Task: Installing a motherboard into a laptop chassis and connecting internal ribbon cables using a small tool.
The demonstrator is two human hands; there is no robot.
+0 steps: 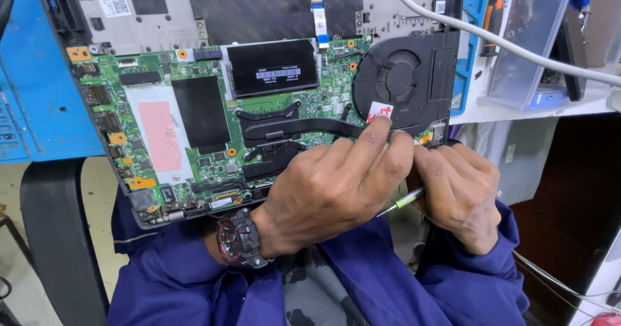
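The opened laptop (259,93) lay bottom-up, its near edge jutting past the surface toward the person's lap, green circuit board (155,125) exposed, black cooling fan (404,80) at its right near corner. The left hand (330,190), wristwatch (238,239) on its wrist, pressed an extended forefinger on the fan's lower rim; the right hand (459,190) curled beside it, pinching a thin green-handled tool (404,201); a white cable (517,51) crossed the surface's far right corner.

White square code label (114,5) top left; white barcode strip (278,74) on black module.
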